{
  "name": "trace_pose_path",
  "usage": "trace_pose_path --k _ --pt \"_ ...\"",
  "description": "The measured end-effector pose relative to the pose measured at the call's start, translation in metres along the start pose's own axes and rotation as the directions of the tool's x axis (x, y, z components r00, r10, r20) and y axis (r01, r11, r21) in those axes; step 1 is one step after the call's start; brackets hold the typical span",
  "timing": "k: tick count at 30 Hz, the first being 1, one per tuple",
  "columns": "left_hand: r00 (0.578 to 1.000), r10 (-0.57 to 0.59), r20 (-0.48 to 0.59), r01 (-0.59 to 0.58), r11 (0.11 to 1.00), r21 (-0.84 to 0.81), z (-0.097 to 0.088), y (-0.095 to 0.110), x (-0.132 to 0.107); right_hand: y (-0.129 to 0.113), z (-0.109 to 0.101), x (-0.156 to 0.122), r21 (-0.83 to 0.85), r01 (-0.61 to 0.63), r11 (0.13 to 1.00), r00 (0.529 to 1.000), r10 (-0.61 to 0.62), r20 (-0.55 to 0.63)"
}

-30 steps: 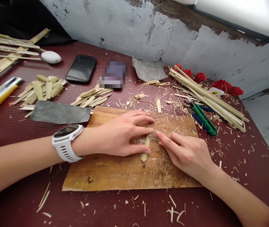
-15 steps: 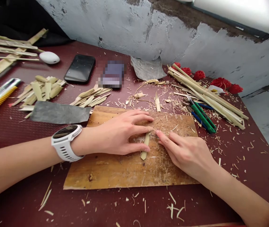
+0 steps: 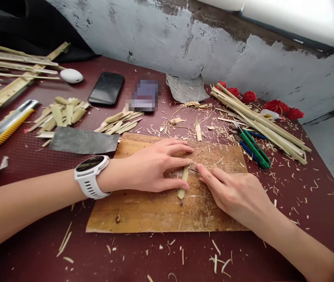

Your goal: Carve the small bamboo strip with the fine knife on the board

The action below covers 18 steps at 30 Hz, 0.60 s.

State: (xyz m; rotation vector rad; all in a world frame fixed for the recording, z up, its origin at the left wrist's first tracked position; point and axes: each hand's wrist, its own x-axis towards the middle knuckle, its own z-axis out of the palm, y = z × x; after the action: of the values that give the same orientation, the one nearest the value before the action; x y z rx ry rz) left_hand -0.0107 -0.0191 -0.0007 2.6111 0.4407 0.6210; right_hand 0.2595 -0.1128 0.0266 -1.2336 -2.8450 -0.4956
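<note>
A short, flat bamboo strip [image 3: 184, 183] lies on the worn wooden board [image 3: 143, 213]. My left hand [image 3: 155, 164], a white watch [image 3: 92, 176] on its wrist, holds the strip down, the thumb near its lower end and the fingers at its upper end. Closed in a pinch, my right hand [image 3: 231, 188] grips a thin metal blade [image 3: 194, 170] whose tip is at the strip's upper right edge. Its handle is hidden inside the hand, so the tool's exact kind does not show.
Shavings litter the dark red table [image 3: 143, 258]. Right of the board lie a green utility knife [image 3: 255, 147], bamboo sticks [image 3: 261, 121] and red flowers [image 3: 275, 105]. Bamboo pieces [image 3: 64, 113], grey sandpaper [image 3: 85, 141], a yellow cutter [image 3: 8, 125] and a black phone [image 3: 106, 89] lie left and behind.
The whole view has shifted slightly, so things appear a little further right. Both hands keep nearly the same hold on the strip and blade.
</note>
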Motion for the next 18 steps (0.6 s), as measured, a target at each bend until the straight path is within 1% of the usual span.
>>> trace_pose_path --k 8,14,18 --pt "1.000 -0.005 0.007 0.005 1.000 -0.007 0.0011 -0.0013 -0.0008 -0.0004 0.0031 -0.0019 0.002 0.002 1.000 1.000 -0.002 -0.012" --pt "1.000 0.000 0.016 0.000 1.000 -0.004 0.0001 -0.0011 -0.0003 0.0025 0.0082 -0.0022 0.019 0.008 1.000 0.998 -0.007 -0.059" --pt "1.000 -0.003 0.008 0.003 1.000 -0.005 -0.0004 -0.0007 -0.0001 0.0045 0.0072 -0.0026 0.008 0.005 1.000 1.000 -0.005 -0.030"
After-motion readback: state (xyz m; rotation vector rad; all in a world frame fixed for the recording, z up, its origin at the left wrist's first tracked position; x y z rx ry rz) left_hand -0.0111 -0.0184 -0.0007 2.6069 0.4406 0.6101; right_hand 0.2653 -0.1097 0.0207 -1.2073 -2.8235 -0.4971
